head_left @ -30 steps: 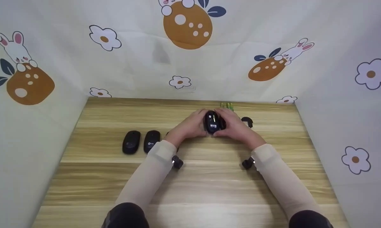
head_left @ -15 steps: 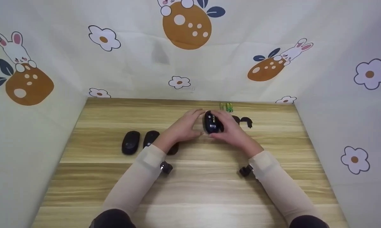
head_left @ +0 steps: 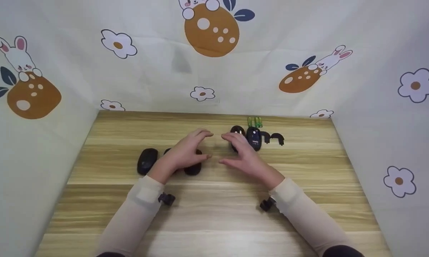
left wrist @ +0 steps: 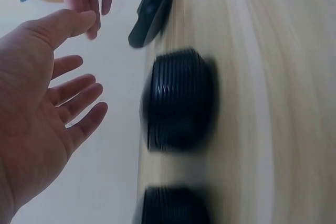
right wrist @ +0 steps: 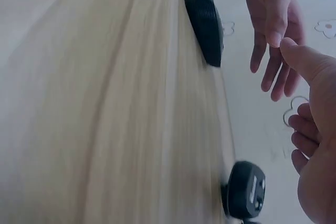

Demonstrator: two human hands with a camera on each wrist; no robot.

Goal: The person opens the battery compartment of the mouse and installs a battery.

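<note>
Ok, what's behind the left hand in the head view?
In the row of three, the middle computer mouse shows only slivers and the rightmost computer mouse mainly its near end. The left hand covers the rest; anything else there is hidden.

Right hand [right wrist: 321,116] at the right edge, thumb out toward the left hand [right wrist: 275,30], higher up with fingers pointing down. Overlap at the thumb tips, contact unclear. At the top, a row of black mice [right wrist: 206,27] on the blurred wooden table [right wrist: 126,103]. Near the bottom, another mouse [right wrist: 244,190] with pale marks. Behind, a pale wall [right wrist: 252,124] with flower prints [right wrist: 328,28].
</note>
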